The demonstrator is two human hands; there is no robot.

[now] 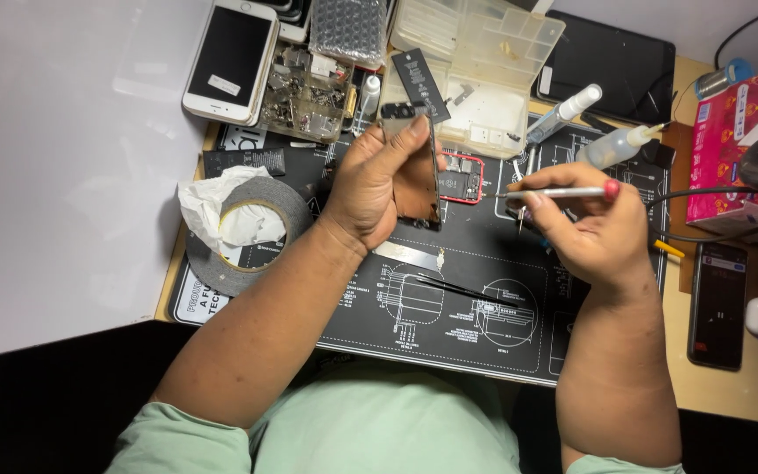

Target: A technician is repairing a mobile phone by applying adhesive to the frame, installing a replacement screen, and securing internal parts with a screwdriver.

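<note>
The left hand (379,189) is gripping an opened phone body (421,180) on edge, fingers wrapped around it. The right hand (585,224) is pinching a thin screwdriver (554,191) — tip touching the phone's right edge. Bare black mat (449,325) is lying below both wrists — open room.

A wooden workbench (747,386) carries a black repair mat (484,254) printed with white diagrams. On the mat's left end lies a roll of grey tape (243,233) with crumpled tissue (208,200). Beyond the mat sit a white smartphone (231,60), a tray of small parts (306,92) and a clear compartment box (475,66). Right of the mat lie a dark phone (718,304) and a pink carton (734,149).
</note>
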